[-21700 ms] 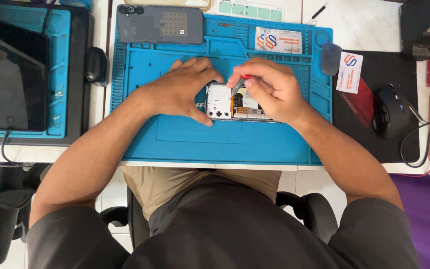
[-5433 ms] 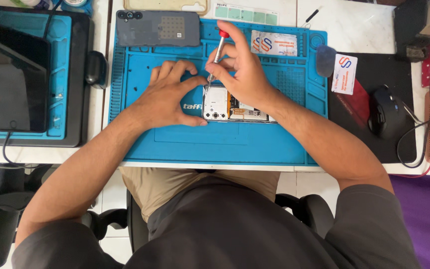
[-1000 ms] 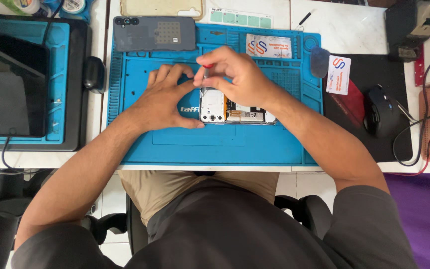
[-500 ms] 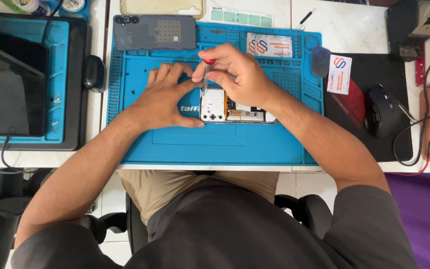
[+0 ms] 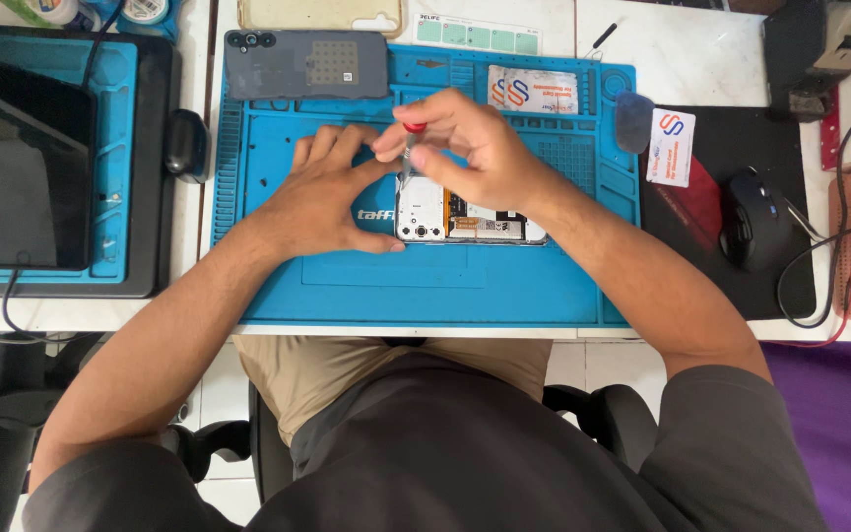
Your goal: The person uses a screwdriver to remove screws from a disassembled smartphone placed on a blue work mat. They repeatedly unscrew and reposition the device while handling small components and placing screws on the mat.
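Observation:
An opened smartphone, its back removed and its boards exposed, lies on a blue repair mat. My left hand lies flat on the mat against the phone's left end, thumb along its lower corner. My right hand holds a small screwdriver with a red cap upright, its tip down on the phone's upper left area. The grey back cover lies at the mat's top left.
A dark tablet rests on a second blue mat at left, with a small black object beside it. A computer mouse sits on a black pad at right, near cables, cards and a clear phone case at the top.
The right hand has shifted slightly and the red-capped screwdriver stands more upright over the phone's upper left. The left hand stays put.

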Available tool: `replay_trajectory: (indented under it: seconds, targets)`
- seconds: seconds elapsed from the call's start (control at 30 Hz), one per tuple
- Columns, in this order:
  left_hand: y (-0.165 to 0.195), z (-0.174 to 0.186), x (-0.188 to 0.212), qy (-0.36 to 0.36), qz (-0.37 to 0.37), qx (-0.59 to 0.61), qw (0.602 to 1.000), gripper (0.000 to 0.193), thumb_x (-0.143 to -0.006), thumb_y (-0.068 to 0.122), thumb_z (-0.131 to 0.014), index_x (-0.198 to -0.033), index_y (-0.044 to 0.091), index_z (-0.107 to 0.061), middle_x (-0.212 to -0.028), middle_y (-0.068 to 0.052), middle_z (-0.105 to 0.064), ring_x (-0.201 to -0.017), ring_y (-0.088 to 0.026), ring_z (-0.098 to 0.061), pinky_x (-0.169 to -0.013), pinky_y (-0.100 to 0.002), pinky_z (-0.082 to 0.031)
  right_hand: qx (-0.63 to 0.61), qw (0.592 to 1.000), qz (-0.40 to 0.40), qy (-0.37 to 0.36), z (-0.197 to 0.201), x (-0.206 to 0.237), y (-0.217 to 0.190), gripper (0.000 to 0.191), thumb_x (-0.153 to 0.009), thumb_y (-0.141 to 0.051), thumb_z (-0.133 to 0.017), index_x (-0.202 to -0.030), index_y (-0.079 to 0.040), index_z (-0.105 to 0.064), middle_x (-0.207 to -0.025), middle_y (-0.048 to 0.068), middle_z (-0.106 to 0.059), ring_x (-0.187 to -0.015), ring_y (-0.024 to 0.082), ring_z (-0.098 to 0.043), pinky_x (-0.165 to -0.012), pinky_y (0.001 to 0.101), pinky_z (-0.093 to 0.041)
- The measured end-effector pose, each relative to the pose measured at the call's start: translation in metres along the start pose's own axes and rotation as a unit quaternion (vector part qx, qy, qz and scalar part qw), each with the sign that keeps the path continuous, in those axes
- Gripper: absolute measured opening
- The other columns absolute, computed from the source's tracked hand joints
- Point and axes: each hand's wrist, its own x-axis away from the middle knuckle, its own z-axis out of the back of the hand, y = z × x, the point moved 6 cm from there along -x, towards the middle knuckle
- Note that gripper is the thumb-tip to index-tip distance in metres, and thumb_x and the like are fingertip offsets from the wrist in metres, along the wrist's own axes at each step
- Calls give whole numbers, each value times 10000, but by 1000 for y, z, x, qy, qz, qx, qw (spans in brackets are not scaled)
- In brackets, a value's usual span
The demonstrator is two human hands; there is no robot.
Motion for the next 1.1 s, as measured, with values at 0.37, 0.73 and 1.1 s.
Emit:
replay_trajectory:
  seconds: [0.37,0.73,1.1]
  targets:
    - [-1,0,0,-8,10,3,1000,888,-591,607,-898,-1307,127,-681,-1348,-97,-486,-1247,-317,-395,-1035,-460,-299,8,999,-15,50,2,-1,-3,315,-1034,93,-616,-1309,-39,-540,-1189,124,-653,-1190,220,-699,-1057,357,-594]
    - [-1,0,0,-7,5,5,1000,916,-590,601,-891,-1346,134,-670,-1334,-103,-486,-1238,-321,-398,-1030,-459,-305,71,995,14,72,6,-4,1,334,-1005,71,-751,-1277,-27,-584,-1193,135,-651,-1078,218,-730,-986,352,-626]
    - [-4,-3,0,-14,4,-6,1000,880,-624,612,-883,-1332,133,-674,-1362,-114,-488,-1242,-340,-392,-1027,-474,-299,99,995,-3,8,-6,-6,4,650,-1000,4,-806,-1452,-93,-350,-1263,133,-696,-1210,242,-746,-1059,374,-635]
